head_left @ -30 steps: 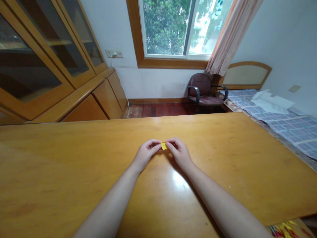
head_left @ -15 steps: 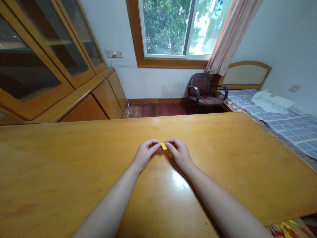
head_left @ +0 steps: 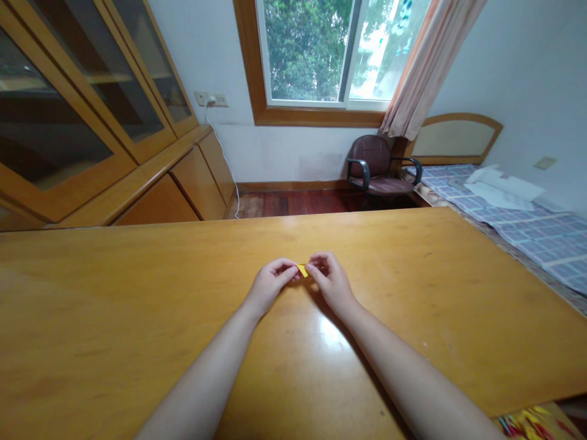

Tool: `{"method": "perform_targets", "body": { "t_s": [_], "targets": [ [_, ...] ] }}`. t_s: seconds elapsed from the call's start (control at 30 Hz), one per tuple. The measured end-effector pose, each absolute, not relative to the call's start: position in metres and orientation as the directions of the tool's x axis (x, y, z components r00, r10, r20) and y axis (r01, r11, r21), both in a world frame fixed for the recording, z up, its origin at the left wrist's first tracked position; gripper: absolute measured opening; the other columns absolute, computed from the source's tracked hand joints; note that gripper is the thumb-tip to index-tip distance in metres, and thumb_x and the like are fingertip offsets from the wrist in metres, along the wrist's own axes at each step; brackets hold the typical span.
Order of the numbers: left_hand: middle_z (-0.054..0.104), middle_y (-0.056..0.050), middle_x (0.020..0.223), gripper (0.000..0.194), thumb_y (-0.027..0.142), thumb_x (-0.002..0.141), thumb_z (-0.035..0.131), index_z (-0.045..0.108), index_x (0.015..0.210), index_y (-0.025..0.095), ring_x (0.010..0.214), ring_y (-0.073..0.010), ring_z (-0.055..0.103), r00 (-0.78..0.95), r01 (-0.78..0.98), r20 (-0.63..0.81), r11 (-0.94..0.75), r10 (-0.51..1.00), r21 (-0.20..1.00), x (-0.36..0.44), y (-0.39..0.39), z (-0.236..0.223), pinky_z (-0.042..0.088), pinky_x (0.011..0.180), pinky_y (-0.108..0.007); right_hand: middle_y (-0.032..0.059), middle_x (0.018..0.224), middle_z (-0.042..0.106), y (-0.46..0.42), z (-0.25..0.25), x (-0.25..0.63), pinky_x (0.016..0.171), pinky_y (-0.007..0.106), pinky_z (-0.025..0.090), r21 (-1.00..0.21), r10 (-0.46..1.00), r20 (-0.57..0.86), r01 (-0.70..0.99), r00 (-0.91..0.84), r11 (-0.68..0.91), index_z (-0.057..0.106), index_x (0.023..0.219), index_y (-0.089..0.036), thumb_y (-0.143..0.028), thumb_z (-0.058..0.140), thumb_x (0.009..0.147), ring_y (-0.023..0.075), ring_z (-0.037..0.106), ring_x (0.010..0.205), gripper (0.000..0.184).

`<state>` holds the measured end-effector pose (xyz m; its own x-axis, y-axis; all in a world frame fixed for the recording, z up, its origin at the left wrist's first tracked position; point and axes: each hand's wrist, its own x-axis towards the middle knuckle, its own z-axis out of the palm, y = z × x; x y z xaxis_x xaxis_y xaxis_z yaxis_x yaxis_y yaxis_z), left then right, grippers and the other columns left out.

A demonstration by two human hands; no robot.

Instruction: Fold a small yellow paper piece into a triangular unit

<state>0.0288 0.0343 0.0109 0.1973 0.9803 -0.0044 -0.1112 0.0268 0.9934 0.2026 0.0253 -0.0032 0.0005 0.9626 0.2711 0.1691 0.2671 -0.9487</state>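
Note:
A small piece of yellow paper (head_left: 302,269) is held between my two hands, over the middle of the wooden table (head_left: 137,318). My left hand (head_left: 274,282) pinches its left side between thumb and fingers. At the paper's right side, the thumb and fingers of my right hand (head_left: 331,281) are closed on its edge. The fingertips cover part of the paper, so its full shape is hidden.
Glass-fronted cabinets (head_left: 92,201) stand at the left. Beyond the table are an office chair (head_left: 373,162) and a bed (head_left: 527,208) with a checked cover. Colourful scraps (head_left: 532,425) lie at the lower right, below the table edge.
The right hand's fingers have lifted and spread slightly, and the visible part of the yellow paper looks narrower. The left hand has barely moved.

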Motion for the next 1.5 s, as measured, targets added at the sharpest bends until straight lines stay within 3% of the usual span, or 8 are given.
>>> {"method": "perform_targets", "body": {
  "t_s": [0.1, 0.23, 0.4, 0.6, 0.9, 1.23, 1.5],
  "targets": [
    [0.071, -0.002, 0.073, 0.023, 0.037, 0.074, 0.075, 0.069, 0.080, 0.015, 0.072, -0.0155, 0.064, 0.203, -0.097, -0.015, 0.035, 0.979, 0.995, 0.029, 0.033, 0.013, 0.050, 0.076, -0.027, 0.0036, 0.088, 0.068, 0.026, -0.006, 0.201, 0.071, 0.029, 0.051, -0.956, 0.968, 0.252, 0.151, -0.013, 0.251, 0.057, 0.093, -0.020, -0.034, 0.065, 0.088, 0.0168, 0.064, 0.078, 0.017],
    [0.071, -0.002, 0.073, 0.024, 0.038, 0.074, 0.075, 0.069, 0.080, 0.016, 0.072, -0.0156, 0.065, 0.199, -0.067, -0.006, 0.019, 0.980, 0.998, 0.030, 0.031, 0.015, 0.051, 0.075, -0.028, 0.0075, 0.104, 0.065, 0.026, -0.001, 0.202, 0.082, 0.032, 0.051, -0.888, 0.918, 0.392, 0.237, -0.056, 0.394, 0.060, 0.087, -0.020, -0.027, 0.065, 0.087, 0.0199, 0.062, 0.100, 0.008],
    [0.069, -0.002, 0.071, 0.021, 0.036, 0.074, 0.073, 0.068, 0.079, 0.016, 0.069, -0.0151, 0.064, 0.178, -0.011, 0.017, -0.015, 0.984, 1.000, 0.032, 0.030, 0.016, 0.052, 0.070, -0.027, 0.0038, 0.087, 0.060, 0.026, 0.006, 0.203, 0.072, 0.029, 0.048, -0.825, 0.890, 0.448, 0.345, -0.085, 0.449, 0.067, 0.087, -0.020, -0.022, 0.063, 0.089, 0.0164, 0.058, 0.080, 0.004],
    [0.070, -0.002, 0.072, 0.015, 0.032, 0.077, 0.067, 0.068, 0.077, 0.017, 0.070, -0.0154, 0.065, 0.120, 0.135, 0.100, -0.116, 0.988, 0.984, 0.033, 0.031, 0.013, 0.052, 0.068, -0.025, 0.0027, 0.081, 0.065, 0.025, 0.007, 0.204, 0.072, 0.029, 0.047, -0.835, 0.903, 0.412, 0.348, -0.119, 0.427, 0.067, 0.085, -0.020, -0.025, 0.061, 0.091, 0.0164, 0.060, 0.078, 0.010],
    [0.070, -0.002, 0.079, 0.010, 0.025, 0.083, 0.061, 0.068, 0.079, 0.019, 0.073, -0.0149, 0.065, 0.108, 0.380, 0.306, -0.324, 0.946, 0.866, 0.034, 0.027, 0.013, 0.051, 0.069, -0.024, 0.0036, 0.079, 0.069, 0.023, 0.009, 0.203, 0.070, 0.028, 0.049, -0.854, 0.918, 0.382, 0.337, -0.108, 0.395, 0.070, 0.083, -0.019, -0.029, 0.063, 0.089, 0.0159, 0.064, 0.074, 0.013],
    [0.068, -0.002, 0.077, 0.012, 0.023, 0.086, 0.058, 0.067, 0.079, 0.021, 0.072, -0.0158, 0.064, 0.173, 0.479, 0.392, -0.425, 0.904, 0.768, 0.034, 0.026, 0.015, 0.050, 0.069, -0.026, 0.0041, 0.077, 0.070, 0.022, 0.010, 0.202, 0.068, 0.029, 0.052, -0.810, 0.888, 0.447, 0.372, -0.106, 0.452, 0.070, 0.079, -0.020, -0.024, 0.064, 0.085, 0.0167, 0.064, 0.071, 0.010],
    [0.067, -0.002, 0.076, 0.011, 0.024, 0.086, 0.059, 0.067, 0.079, 0.021, 0.072, -0.0158, 0.063, 0.172, 0.486, 0.396, -0.427, 0.902, 0.763, 0.034, 0.025, 0.017, 0.049, 0.069, -0.026, 0.0036, 0.075, 0.068, 0.022, 0.011, 0.202, 0.067, 0.028, 0.052, -0.805, 0.888, 0.449, 0.387, -0.097, 0.449, 0.068, 0.077, -0.019, -0.021, 0.062, 0.084, 0.0160, 0.064, 0.070, 0.009]
  ]
}}
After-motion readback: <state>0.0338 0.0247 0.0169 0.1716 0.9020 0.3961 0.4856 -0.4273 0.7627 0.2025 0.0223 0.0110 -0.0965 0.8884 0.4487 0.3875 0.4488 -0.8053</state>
